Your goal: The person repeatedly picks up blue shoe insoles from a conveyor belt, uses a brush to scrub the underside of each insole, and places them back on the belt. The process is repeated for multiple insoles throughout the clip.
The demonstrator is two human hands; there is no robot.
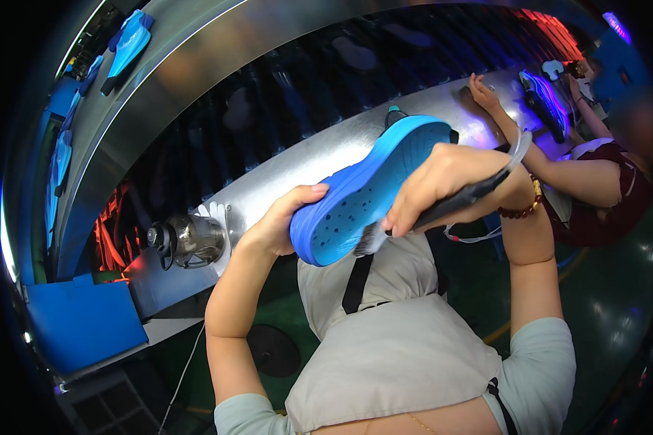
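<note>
A blue shoe sole (370,181), darker blue along its sidewall and dotted with small holes inside, is held tilted above my lap. My left hand (274,221) grips it by the lower left edge, thumb on the rim. In my right hand (442,181) is a brush (370,238) with dark bristles and a black handle, a clear tube (519,152) curving from the handle's far end. The bristles are at the sole's inner lower edge; whether they touch it I cannot tell. A small black and teal object (394,114) partly shows behind the sole.
Beyond the sole runs a metal ledge (290,177) beside a dark roller conveyor (283,87). A metal pot (194,241) stands on the left of the ledge. More blue shoe parts (130,47) lie on the upper left belt. At right, a co-worker's arm (577,177) reaches near a purple-lit shoe (545,105).
</note>
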